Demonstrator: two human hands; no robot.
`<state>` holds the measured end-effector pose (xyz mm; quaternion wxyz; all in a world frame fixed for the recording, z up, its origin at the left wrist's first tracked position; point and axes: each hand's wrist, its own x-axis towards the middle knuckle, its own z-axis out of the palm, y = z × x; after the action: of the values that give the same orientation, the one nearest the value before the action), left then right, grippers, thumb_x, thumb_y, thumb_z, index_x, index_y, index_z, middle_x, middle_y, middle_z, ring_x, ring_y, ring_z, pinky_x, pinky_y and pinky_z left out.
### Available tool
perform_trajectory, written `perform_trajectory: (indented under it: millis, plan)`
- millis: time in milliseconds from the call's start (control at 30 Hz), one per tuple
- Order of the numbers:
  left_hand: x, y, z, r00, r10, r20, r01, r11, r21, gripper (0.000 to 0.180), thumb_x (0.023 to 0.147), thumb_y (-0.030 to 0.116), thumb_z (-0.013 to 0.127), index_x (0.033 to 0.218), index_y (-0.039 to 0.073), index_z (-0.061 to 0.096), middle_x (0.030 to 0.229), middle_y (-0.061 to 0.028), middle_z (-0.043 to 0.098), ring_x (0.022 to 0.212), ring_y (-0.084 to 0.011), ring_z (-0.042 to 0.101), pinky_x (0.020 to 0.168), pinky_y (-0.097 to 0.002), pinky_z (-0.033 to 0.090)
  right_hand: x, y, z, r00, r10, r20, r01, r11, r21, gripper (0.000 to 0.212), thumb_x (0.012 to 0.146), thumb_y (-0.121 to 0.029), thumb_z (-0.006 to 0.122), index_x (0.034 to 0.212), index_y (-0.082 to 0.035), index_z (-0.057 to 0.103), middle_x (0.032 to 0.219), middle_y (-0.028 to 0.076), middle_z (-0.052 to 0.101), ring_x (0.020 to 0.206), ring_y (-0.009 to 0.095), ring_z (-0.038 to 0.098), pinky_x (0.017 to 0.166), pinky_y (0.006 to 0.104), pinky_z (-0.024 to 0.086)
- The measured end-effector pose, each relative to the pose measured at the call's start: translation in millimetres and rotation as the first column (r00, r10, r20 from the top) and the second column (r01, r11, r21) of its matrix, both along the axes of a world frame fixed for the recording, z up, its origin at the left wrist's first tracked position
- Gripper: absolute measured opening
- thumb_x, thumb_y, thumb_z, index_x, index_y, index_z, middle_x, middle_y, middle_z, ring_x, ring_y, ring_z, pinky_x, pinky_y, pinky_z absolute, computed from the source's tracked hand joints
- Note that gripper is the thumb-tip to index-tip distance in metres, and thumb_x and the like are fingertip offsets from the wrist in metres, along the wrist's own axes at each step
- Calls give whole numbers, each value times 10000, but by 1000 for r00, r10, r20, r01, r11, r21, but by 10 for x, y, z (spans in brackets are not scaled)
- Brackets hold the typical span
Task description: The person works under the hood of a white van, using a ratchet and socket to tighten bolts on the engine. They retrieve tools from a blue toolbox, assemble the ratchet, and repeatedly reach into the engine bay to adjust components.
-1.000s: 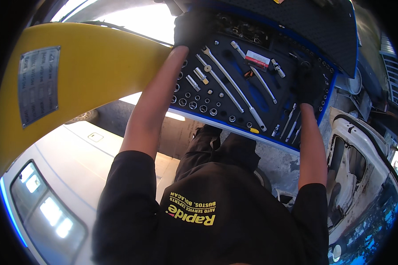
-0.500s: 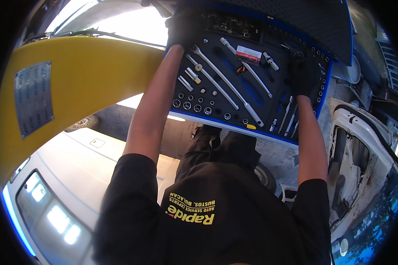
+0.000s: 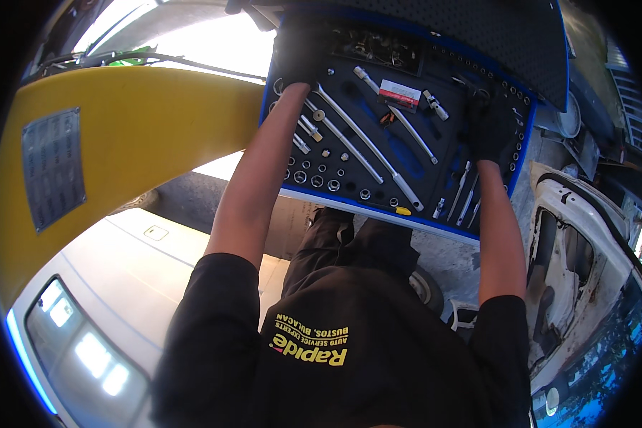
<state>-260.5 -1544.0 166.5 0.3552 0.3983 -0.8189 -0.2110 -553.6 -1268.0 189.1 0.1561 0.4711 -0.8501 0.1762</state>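
A blue-edged tool drawer point(image 3: 378, 205) with a dark foam insert lies in front of me. My left hand point(image 3: 299, 55), in a dark glove, is over its far left corner, near the upper end of a long breaker bar point(image 3: 369, 146). My right hand point(image 3: 483, 127), gloved too, rests over the right part, just below a shiny metal tool point(image 3: 480, 91). Dark gloves against dark foam hide the fingers of both hands, and anything held. Between the hands lie an extension bar point(image 3: 414, 135), a universal joint point(image 3: 436, 105) and a red-and-white small box point(image 3: 399, 95).
Several sockets point(image 3: 317, 180) sit at the drawer's near left, and a yellow-tipped tool point(image 3: 402, 211) lies at its near edge. A dark ribbed panel point(image 3: 492, 36) borders the far side. A yellow post point(image 3: 143, 114) stands left, a pale vehicle point(image 3: 135, 264) below it, a worn white door point(image 3: 585, 242) right.
My left hand has shifted slightly right and nearer, its forearm now covering part of the sockets at the left. My right hand has barely moved.
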Motion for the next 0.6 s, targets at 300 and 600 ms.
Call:
perform_trajectory:
  millis: [300,600]
  plan:
    - [121,-187,-39,942,-140,306,174,981,-86,268,850,101,631,1036,152,816,1136,-112,730,1078,-313,675,993,-412,512,52,-23,79,998,-8,66,6,999,33,496,943,-380,613,1345,-92,651,1179,214,700,1043,387,688,885,498,542]
    - [151,-43,289,948,-276,158,254,956,146,240,869,149,654,1049,175,811,1168,-73,721,1139,-277,657,1028,-400,501,8,11,78,997,-11,70,8,999,48,504,954,-385,623,1365,-94,628,1195,211,694,1063,378,683,894,494,540]
